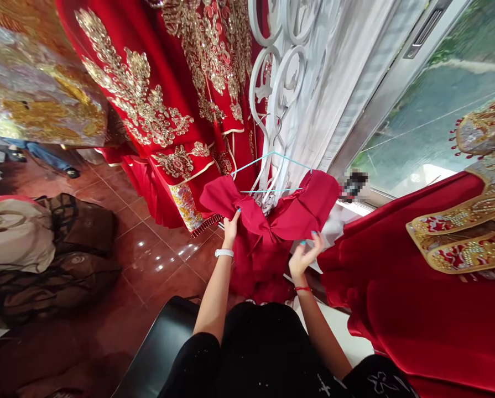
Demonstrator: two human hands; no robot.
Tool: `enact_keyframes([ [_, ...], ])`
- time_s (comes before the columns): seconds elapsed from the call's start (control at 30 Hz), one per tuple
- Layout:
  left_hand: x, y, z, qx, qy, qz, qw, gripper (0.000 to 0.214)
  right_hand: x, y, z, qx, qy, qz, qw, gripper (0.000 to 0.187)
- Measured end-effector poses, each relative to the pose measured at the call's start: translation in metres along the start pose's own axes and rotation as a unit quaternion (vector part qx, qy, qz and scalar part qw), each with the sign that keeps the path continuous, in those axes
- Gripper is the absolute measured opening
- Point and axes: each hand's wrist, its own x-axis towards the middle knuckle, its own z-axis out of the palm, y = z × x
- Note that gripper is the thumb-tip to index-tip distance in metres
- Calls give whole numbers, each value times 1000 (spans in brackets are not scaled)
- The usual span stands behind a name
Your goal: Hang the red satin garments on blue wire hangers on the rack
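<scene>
A plain red dress (267,226) with wide off-shoulder sleeves and a gathered front hangs on a thin light-blue hanger (272,153). The hanger's hook is up against a white scrollwork metal stand (267,83). My left hand (231,228) is closed on the dress below its left sleeve, thumb in front and the other fingers hidden behind the cloth. Close to the lower edge of the right sleeve, my right hand (306,255) has its fingers bent and apart, with nothing visible in them. Whether its fingertips touch the fabric is unclear.
Red garments with gold embroidery (135,88) hang on the left. Another red embroidered outfit (396,243) stands on the right by a glass door (430,116). A black seat (160,348) is close to my left. Brown bags (81,226) rest farther left on the tiled floor (147,260).
</scene>
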Motion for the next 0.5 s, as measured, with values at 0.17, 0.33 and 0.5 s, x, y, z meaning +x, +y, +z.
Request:
enact_keyframes([
  [0.17, 8, 0, 7, -7, 5, 3, 1000, 31, 18, -15, 25, -104, -203, -110, 967, 61],
  [0.33, -6, 7, -11, 9, 18, 20, 1000, 72, 53, -16, 17, -61, -223, -125, 965, 60],
  [0.5, -36, 25, -50, 85, 132, 102, 982, 76, 67, -20, -25, -26, 76, -57, 995, 26],
])
